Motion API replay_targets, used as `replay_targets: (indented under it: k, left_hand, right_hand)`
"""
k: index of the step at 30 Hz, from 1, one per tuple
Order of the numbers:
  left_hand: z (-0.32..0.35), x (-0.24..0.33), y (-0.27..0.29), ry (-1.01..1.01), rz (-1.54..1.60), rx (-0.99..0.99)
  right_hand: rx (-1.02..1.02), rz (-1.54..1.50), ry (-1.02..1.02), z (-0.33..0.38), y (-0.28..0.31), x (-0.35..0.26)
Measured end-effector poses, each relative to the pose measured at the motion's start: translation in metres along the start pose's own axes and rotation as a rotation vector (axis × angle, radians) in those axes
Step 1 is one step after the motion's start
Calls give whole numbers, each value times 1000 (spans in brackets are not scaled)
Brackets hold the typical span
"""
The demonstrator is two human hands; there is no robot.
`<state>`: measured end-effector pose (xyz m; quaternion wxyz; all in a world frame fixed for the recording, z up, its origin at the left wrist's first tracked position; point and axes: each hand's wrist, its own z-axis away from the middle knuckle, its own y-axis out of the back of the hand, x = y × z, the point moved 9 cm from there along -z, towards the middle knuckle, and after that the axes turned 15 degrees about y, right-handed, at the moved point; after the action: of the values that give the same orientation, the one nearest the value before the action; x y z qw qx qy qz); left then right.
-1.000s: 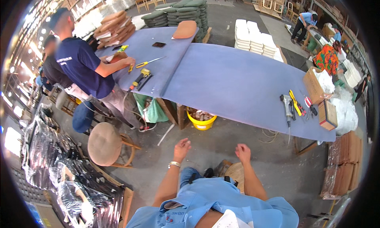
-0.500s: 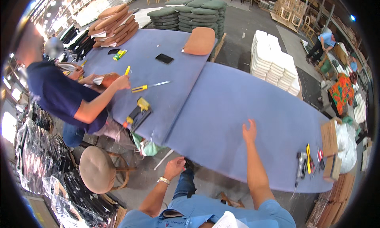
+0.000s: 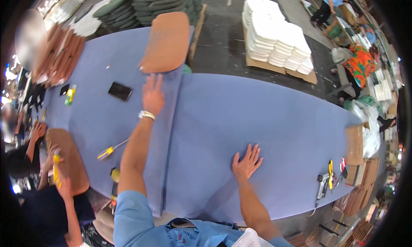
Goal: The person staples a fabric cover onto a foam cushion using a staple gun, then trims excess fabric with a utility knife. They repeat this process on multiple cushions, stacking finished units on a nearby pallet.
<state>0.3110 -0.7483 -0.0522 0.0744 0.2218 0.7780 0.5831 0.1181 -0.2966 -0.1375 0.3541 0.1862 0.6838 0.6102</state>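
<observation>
My left hand [image 3: 153, 94] is stretched across the blue-covered table [image 3: 206, 114], fingers out, its tips just short of a brown padded cushion [image 3: 166, 43] at the far edge. Nothing is in it. Flat on the tabletop to the right lies my right hand [image 3: 248, 162], fingers spread and holding nothing. Left of my left hand is a black phone [image 3: 119, 91]. A screwdriver with a yellow handle [image 3: 105, 153] lies beside my left forearm, which partly hides a yellow and black power tool [image 3: 115, 175].
At left a co-worker's hand [image 3: 64, 187] holds a yellow tool over another brown cushion [image 3: 71, 161]. Brown cushions [image 3: 60, 54] are stacked at the far left, green ones [image 3: 150, 6] behind, white pads [image 3: 277, 34] beyond the table. A staple gun [image 3: 321, 189], pliers [image 3: 330, 174] and a cardboard box [image 3: 354, 144] occupy the right end.
My left hand has swung up from below the table's edge and reached far forward toward the brown cushion. My right hand has come down flat on the tabletop. The view has shifted.
</observation>
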Motion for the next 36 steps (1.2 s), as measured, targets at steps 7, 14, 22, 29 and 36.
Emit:
replay_targets:
  k: [7,14,22,29,36]
  left_hand:
    - [-122,5,-60,101,-216,0]
    - [-119,19,-23,98,-113,15]
    - [80,104,119,-61,139,48]
    - [195,119,344,-213,527,84]
    - [297,173,446,-63,463,46]
  right_hand:
    - [-86,-30,-32,0,-10,2]
    - [-81,49,-10,-5,-5,-5]
    - [16,122,46,2,-8,1]
    - [23,43,72,4,3,3]
    - [230,-1533,123,-20,49,106]
